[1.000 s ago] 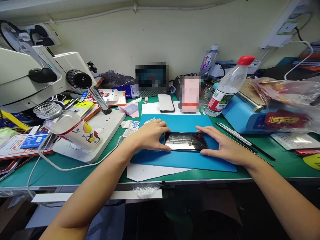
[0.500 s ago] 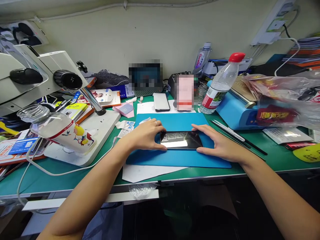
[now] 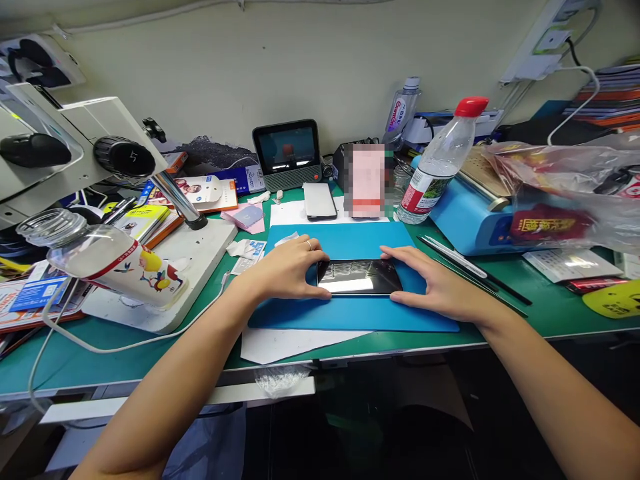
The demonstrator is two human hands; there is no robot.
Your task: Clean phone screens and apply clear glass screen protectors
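A black smartphone (image 3: 359, 276) lies face up on a blue mat (image 3: 330, 316), its glossy screen reflecting light. My left hand (image 3: 291, 269) grips the phone's left end, thumb at the near corner and fingers at the far one; a ring shows on one finger. At the other end my right hand (image 3: 431, 280) holds the phone the same way, thumb along the near edge and fingertips at the far edge. White paper (image 3: 295, 345) sticks out from under the mat.
A microscope stand (image 3: 165, 313) and a glass jar (image 3: 120, 257) are on the left. A red-capped bottle (image 3: 443, 163), a blue machine (image 3: 465, 220) and several thin tools (image 3: 470, 270) are on the right. Behind the mat lie a pale phone (image 3: 320, 201) and a small display (image 3: 287, 150).
The whole view has shifted slightly, with things appearing a little higher and further left. Both hands keep their hold on the smartphone, which stays in place on the mat.
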